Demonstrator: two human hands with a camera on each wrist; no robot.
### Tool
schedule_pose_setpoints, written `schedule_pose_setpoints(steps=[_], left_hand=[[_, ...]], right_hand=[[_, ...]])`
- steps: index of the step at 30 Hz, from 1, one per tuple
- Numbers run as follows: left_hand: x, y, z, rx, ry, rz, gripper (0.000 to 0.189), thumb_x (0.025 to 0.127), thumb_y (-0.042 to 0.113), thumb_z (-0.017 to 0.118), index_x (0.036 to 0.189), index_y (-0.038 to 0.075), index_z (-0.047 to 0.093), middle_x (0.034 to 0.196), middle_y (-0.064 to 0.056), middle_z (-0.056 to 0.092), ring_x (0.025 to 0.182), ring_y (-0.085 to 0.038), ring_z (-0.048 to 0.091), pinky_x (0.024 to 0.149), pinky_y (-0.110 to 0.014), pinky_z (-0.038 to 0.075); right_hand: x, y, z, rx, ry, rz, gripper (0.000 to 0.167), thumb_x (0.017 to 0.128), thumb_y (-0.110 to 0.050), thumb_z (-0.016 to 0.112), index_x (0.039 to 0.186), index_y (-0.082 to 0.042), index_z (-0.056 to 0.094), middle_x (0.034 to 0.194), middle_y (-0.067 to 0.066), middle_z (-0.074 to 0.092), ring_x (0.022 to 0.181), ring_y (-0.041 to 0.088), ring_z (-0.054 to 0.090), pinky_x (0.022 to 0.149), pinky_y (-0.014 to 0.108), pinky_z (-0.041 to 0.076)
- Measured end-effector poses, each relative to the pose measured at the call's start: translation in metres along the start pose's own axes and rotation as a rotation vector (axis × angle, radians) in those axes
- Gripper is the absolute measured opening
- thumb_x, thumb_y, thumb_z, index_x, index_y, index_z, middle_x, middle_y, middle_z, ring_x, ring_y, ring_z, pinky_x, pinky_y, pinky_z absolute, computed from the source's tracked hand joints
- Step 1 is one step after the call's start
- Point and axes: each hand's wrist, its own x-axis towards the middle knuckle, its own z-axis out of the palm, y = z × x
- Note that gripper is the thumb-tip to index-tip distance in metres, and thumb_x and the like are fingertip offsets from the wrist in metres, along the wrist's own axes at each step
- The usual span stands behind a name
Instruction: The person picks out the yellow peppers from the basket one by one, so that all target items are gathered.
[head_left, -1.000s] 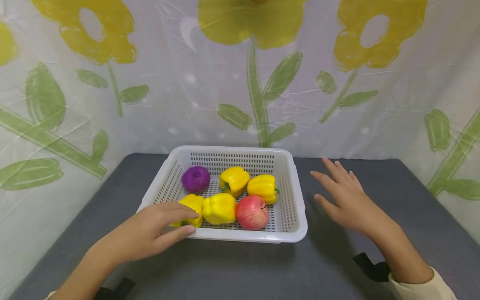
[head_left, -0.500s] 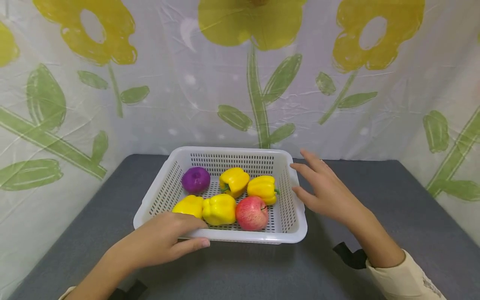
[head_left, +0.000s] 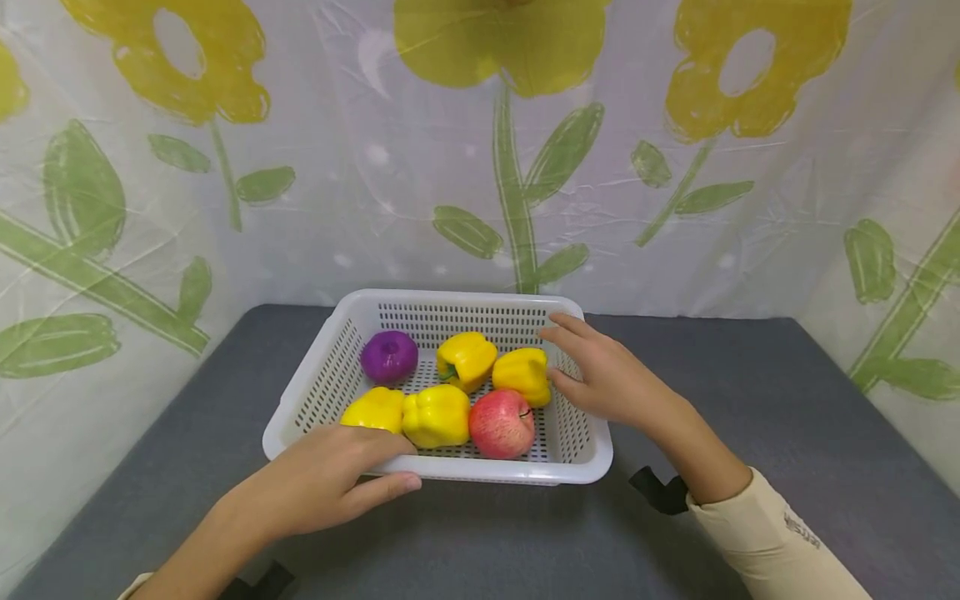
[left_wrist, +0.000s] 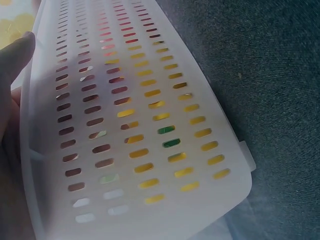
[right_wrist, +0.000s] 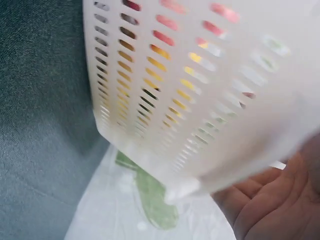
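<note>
A white perforated plastic basket (head_left: 495,472) stands on the dark table. My left hand (head_left: 330,479) holds its front rim at the left, fingers over the inside and the thumb (left_wrist: 20,52) along the outer wall. Reaching over the basket's right rim, my right hand (head_left: 607,375) has loosely extended fingers, with the tips beside a yellow bell pepper (head_left: 522,375). Another yellow bell pepper (head_left: 467,360) lies behind, near a round purple onion-like thing (head_left: 389,357). Along the front are two yellow peppers (head_left: 437,415), the left one partly hidden by my left hand, and a red apple (head_left: 502,423).
The dark grey tabletop (head_left: 720,375) extends on both sides of the basket and in front. A pale curtain (head_left: 360,200) printed with yellow flowers encloses the back and sides. Black straps (head_left: 660,490) show at the wrists.
My right hand has moved left from outside the basket to over its right rim, near the pepper. The left hand slid slightly right along the front rim and settled there.
</note>
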Motion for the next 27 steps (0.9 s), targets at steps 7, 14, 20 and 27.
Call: schedule_pose_setpoints(steps=[7, 14, 20, 27], left_hand=[[-0.001, -0.001, 0.001, 0.022, 0.003, -0.015, 0.019, 0.100, 0.049, 0.057, 0.100, 0.032, 0.065, 0.088, 0.026, 0.057, 0.077, 0.001, 0.055, 0.075, -0.027, 0.051], [-0.001, -0.001, 0.004, 0.042, 0.018, -0.004, 0.018, 0.099, 0.048, 0.059, 0.102, 0.031, 0.066, 0.090, 0.026, 0.058, 0.077, 0.001, 0.056, 0.075, -0.027, 0.052], [-0.002, -0.001, 0.005, 0.051, 0.024, -0.007, 0.019, 0.099, 0.048, 0.059, 0.102, 0.031, 0.067, 0.092, 0.026, 0.060, 0.078, 0.001, 0.057, 0.076, -0.029, 0.053], [-0.001, -0.002, 0.006, 0.051, 0.019, -0.013, 0.019, 0.100, 0.048, 0.058, 0.102, 0.031, 0.067, 0.093, 0.026, 0.061, 0.078, 0.001, 0.057, 0.076, -0.029, 0.053]], right_hand=[[0.017, -0.004, 0.013, -0.079, -0.079, 0.015, 0.053, 0.090, -0.012, 0.074, 0.138, -0.002, 0.056, 0.147, 0.024, 0.045, 0.121, 0.041, 0.057, 0.092, 0.054, 0.049], [0.030, -0.003, 0.023, -0.194, -0.141, -0.019, 0.052, 0.086, -0.016, 0.079, 0.132, -0.003, 0.060, 0.134, 0.020, 0.057, 0.116, 0.034, 0.058, 0.097, 0.049, 0.049], [0.035, -0.003, 0.029, -0.333, -0.198, -0.023, 0.061, 0.082, -0.032, 0.082, 0.133, -0.006, 0.059, 0.126, 0.016, 0.063, 0.116, 0.035, 0.055, 0.103, 0.050, 0.042], [0.036, -0.001, 0.031, -0.386, -0.202, -0.034, 0.062, 0.081, -0.037, 0.081, 0.131, -0.008, 0.058, 0.110, 0.014, 0.063, 0.103, 0.033, 0.055, 0.102, 0.049, 0.040]])
